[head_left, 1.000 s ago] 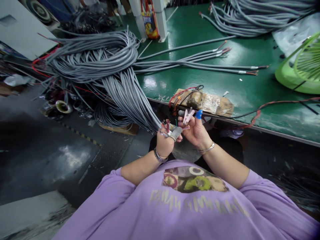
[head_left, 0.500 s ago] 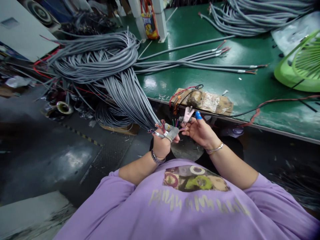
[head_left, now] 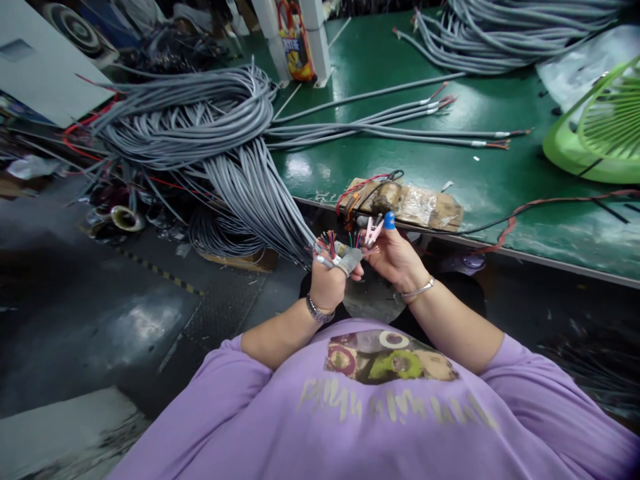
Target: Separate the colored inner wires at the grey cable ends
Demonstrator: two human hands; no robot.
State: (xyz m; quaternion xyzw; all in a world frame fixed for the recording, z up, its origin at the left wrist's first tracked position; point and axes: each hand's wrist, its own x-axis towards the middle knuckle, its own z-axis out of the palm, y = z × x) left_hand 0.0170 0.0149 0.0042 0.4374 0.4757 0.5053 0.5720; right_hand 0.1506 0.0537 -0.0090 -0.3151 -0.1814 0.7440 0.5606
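Observation:
My left hand (head_left: 327,283) is closed around the ends of several grey cables (head_left: 287,207). Grey wrapping covers its thumb. Thin coloured wires (head_left: 329,241) fan out above its fingers, and more wire tips point toward my right hand. My right hand (head_left: 397,260), a blue cover on its thumb, sits just to the right. Between its thumb and fingers is a small pink V-shaped tool (head_left: 373,230), like a clip or small snips; its exact kind is too small to tell. The right fingertips are close to the wire tips; whether they touch is unclear.
A large coil of grey cable (head_left: 190,127) lies at the left of the green table (head_left: 340,163). Near the table edge rests a taped cardboard piece (head_left: 425,205) with wires. A green fan (head_left: 595,133) stands at right, another cable bundle (head_left: 520,40) behind.
My right hand has shifted slightly left, its thumb now closer to the pink tool. The left hand keeps its hold on the cables. The whole view has moved a little.

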